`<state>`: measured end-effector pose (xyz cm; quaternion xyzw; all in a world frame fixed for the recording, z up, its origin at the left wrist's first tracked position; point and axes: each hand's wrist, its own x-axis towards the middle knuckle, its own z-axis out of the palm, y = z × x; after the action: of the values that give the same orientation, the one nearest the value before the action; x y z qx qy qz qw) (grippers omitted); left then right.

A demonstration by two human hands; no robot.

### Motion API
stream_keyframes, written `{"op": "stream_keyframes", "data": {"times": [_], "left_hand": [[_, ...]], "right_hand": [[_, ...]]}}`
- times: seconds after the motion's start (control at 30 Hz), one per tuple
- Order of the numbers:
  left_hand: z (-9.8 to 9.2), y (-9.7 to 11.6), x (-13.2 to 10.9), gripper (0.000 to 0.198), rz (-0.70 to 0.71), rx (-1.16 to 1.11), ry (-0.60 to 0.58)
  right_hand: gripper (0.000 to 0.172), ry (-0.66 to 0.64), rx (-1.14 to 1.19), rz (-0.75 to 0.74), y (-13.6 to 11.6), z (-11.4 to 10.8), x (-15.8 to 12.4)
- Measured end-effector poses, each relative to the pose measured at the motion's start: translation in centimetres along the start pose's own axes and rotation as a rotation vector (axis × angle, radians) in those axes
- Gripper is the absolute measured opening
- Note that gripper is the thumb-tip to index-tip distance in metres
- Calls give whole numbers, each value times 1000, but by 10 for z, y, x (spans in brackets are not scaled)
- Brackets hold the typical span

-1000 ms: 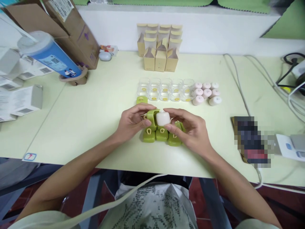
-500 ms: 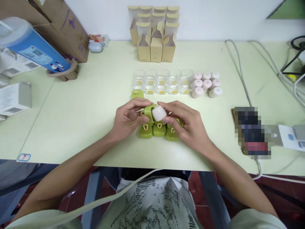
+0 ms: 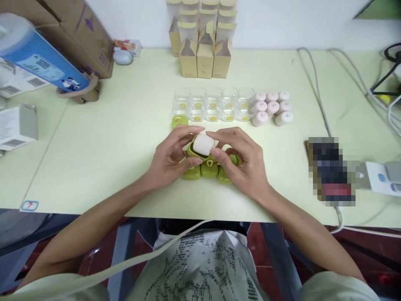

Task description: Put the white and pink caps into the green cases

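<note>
My left hand (image 3: 171, 156) is closed around a small green case (image 3: 191, 152), its open side tilted toward me. A white rounded block (image 3: 203, 144) sits partly inside that opening. My right hand (image 3: 242, 154) pinches the block between thumb and fingers. Below both hands, several green cases with cream loops (image 3: 209, 169) stand grouped on the table, some of them partly hidden by my fingers. Another green case (image 3: 179, 121) lies just beyond my left fingertips.
Clear plastic cups (image 3: 213, 104) stand in rows beyond my hands, beside several pale pink and white cylinders (image 3: 260, 118). Open cardboard boxes (image 3: 205, 62) line the wall. A pixelated phone (image 3: 332, 167) with a cable lies right; a blue cup (image 3: 46, 58) leans left.
The green case and white block have turned in my hands, so the case's opening and more of the block's side show. The block has shifted slightly left, toward the case.
</note>
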<state>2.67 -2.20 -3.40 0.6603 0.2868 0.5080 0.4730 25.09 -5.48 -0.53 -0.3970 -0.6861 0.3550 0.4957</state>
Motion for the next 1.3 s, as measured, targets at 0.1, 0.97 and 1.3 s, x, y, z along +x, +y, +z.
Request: {"op": "stream_keyframes", "data": {"times": [0.1, 0.97, 1.3], "left_hand": [[2, -2, 0, 57, 108, 22, 30], [5, 18, -2, 49, 295, 409, 21], [2, 13, -5, 45, 193, 351, 77]], "right_hand": [[41, -78, 83, 85, 0, 1, -2], [33, 176, -336, -242, -6, 5, -2], [35, 87, -295, -232, -8, 2, -2]]}}
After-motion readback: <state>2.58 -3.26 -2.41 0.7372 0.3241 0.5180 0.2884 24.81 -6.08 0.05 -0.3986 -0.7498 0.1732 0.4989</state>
